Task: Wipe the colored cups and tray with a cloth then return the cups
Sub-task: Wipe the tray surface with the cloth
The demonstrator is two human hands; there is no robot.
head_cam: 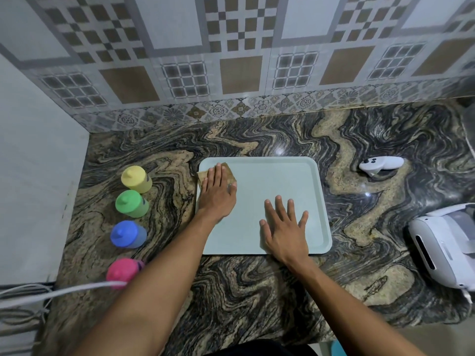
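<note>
A pale green tray (282, 181) lies flat on the marble counter. My left hand (218, 191) presses flat on a brownish cloth (230, 174) at the tray's far left corner, fingers together. My right hand (285, 227) rests flat on the tray's near middle, fingers spread, holding nothing. Left of the tray, in a row on the counter, stand a yellow cup (136, 179), a green cup (131, 203), a blue cup (127, 234) and a pink cup (123, 271). My left forearm partly hides the pink cup.
A white controller (380, 164) lies on the counter right of the tray. A white headset (444, 242) sits at the right edge. White cables (51, 291) run across the lower left. A tiled wall stands behind, a plain wall on the left.
</note>
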